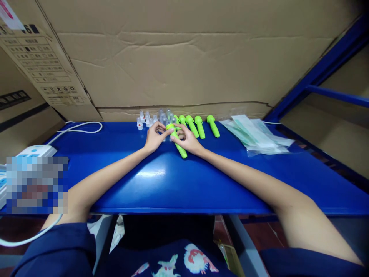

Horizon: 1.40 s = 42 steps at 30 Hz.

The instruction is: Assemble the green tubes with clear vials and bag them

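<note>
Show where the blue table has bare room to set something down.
Bare on the blue table: the front, between left forearm and right forearm, nearer than the held green piece; left, between white cable and left hand; right front, between right forearm and plastic packets. Crowded: the back edge, lined with clear domed pieces and other green pieces.

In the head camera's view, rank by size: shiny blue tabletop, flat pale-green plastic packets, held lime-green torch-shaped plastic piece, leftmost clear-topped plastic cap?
1. Blue tabletop
2. Pale-green packets, together
3. Lime-green piece, partly covered
4. Clear-topped cap
</note>
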Tool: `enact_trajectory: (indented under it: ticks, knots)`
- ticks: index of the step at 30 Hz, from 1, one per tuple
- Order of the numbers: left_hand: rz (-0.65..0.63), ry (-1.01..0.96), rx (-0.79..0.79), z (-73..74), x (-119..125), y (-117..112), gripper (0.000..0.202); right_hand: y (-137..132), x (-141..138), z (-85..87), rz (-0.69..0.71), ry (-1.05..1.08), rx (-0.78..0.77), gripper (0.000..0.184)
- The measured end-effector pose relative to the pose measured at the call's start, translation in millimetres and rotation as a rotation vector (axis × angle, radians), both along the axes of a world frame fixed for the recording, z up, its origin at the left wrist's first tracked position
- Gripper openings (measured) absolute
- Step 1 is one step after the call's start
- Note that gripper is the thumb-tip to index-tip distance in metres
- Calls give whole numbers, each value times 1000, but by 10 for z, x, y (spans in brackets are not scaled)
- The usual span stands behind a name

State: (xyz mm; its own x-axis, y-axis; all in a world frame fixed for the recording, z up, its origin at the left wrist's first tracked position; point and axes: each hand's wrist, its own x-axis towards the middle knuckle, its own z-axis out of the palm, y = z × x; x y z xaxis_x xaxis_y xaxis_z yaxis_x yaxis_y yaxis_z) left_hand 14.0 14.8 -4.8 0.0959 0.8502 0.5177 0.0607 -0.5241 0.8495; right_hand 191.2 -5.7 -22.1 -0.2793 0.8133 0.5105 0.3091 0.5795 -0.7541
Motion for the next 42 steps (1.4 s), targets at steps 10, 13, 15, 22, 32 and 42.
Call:
enact_trajectory:
  ticks: [10, 13, 15, 22, 32, 42]
  knots:
    - [-7, 45, 28, -56, -8, 42, 34, 53, 6, -46, 9, 35, -97, 66]
    - [-19, 74, 46, -68, -10, 52, 35, 21, -7, -24, 15, 56, -141, 72]
    - [-27, 118, 78, -65, -16, 49, 40, 2, -12, -11, 17, 67, -158, 74]
    - [-21, 197, 146, -69, -42, 48, 38, -12, -14, 5, -6, 37, -127, 75]
    - [35, 158, 68, -85, -38, 47, 32, -21, -13, 19, -28, 1, -86, 63]
    - [14, 159, 87, -12, -33, -4, 24, -11, -6, 10, -18, -8, -66, 64]
